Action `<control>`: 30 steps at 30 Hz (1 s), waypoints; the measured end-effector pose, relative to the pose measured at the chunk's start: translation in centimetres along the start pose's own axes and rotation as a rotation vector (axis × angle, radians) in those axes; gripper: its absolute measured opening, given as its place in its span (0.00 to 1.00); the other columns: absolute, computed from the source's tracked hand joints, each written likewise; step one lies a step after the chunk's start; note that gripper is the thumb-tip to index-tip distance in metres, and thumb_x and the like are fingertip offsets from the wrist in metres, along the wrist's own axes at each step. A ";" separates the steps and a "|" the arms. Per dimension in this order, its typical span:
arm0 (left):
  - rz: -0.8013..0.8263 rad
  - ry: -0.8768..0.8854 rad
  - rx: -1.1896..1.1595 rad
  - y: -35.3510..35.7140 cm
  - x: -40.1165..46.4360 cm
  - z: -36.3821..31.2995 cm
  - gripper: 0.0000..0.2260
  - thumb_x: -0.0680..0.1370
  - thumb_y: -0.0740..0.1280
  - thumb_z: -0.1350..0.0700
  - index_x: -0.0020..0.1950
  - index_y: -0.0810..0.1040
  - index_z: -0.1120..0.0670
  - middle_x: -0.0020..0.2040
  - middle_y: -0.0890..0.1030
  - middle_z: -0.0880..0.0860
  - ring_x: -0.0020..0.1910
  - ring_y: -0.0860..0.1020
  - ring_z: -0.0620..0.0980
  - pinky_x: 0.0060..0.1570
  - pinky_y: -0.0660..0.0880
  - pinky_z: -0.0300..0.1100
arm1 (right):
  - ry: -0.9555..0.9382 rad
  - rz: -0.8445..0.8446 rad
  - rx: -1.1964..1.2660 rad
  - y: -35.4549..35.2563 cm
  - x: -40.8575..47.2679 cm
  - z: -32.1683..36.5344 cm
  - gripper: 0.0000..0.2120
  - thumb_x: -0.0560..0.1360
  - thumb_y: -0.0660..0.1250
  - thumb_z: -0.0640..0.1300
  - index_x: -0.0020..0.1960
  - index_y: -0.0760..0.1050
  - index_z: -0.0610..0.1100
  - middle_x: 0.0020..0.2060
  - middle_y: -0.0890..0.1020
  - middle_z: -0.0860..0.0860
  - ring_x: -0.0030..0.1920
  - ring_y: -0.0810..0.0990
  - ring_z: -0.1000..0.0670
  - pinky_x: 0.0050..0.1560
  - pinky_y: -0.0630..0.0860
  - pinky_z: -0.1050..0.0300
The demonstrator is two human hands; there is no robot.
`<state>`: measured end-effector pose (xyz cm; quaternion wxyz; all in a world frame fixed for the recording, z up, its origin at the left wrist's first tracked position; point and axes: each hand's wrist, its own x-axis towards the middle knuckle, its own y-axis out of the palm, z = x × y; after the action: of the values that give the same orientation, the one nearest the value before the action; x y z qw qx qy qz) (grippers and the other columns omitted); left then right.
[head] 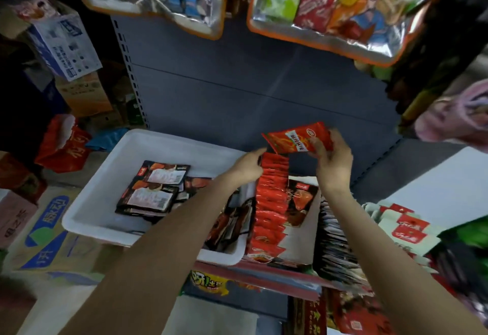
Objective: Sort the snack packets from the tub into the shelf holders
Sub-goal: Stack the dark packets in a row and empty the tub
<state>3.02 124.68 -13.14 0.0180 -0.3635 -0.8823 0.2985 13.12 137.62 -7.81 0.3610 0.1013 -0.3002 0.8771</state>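
Note:
A white tub point(105, 176) sits on the shelf at centre left, with several black snack packets point(155, 189) lying in it. To its right stands a holder with a row of upright red packets point(272, 202). My right hand point(331, 159) grips one red packet point(295, 138) just above the far end of that row. My left hand point(249, 167) rests against the left side of the row's far end, index finger pointing right. A second holder of dark packets point(335, 239) stands further right.
Large clear bags of mixed snacks point(324, 4) hang overhead from the grey shelf back point(237, 84). Cardboard boxes point(50, 234) are stacked at the left. Pale packets with red labels point(401, 226) lie at the right. More packets fill the lower shelf point(211, 282).

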 end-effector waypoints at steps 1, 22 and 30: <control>-0.005 0.001 0.016 0.1 0.2 0.0 0.22 0.77 0.62 0.63 0.71 0.67 0.56 0.69 0.71 0.56 0.67 0.69 0.54 0.64 0.64 0.39 | -0.012 0.001 -0.015 -0.1 0.1 -0.1 0.06 0.80 0.60 0.41 0.54 0.73 0.40 0.41 0.77 0.53 0.40 0.77 0.55 0.43 0.74 0.64; 0.027 0.116 0.305 -0.4 -1.4 2.5 0.27 0.70 0.56 0.72 0.63 0.76 0.51 0.72 0.65 0.53 0.72 0.62 0.51 0.68 0.64 0.51 | -0.029 0.458 -0.470 1.8 2.6 -2.4 0.12 0.80 0.58 0.40 0.63 0.70 0.39 0.55 0.79 0.40 0.54 0.79 0.40 0.50 0.76 0.49; 0.051 0.076 0.198 -0.4 -1.7 2.4 0.28 0.70 0.54 0.74 0.65 0.75 0.54 0.65 0.73 0.55 0.62 0.72 0.50 0.55 0.69 0.35 | -0.030 0.420 -0.515 3.5 1.3 -3.2 0.11 0.80 0.60 0.41 0.60 0.75 0.45 0.53 0.80 0.44 0.52 0.79 0.42 0.48 0.75 0.52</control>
<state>3.41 122.14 -14.58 0.0798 -0.3934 -0.8377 0.3703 9.84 138.37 -11.48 0.1816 -0.0443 -0.5318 0.8260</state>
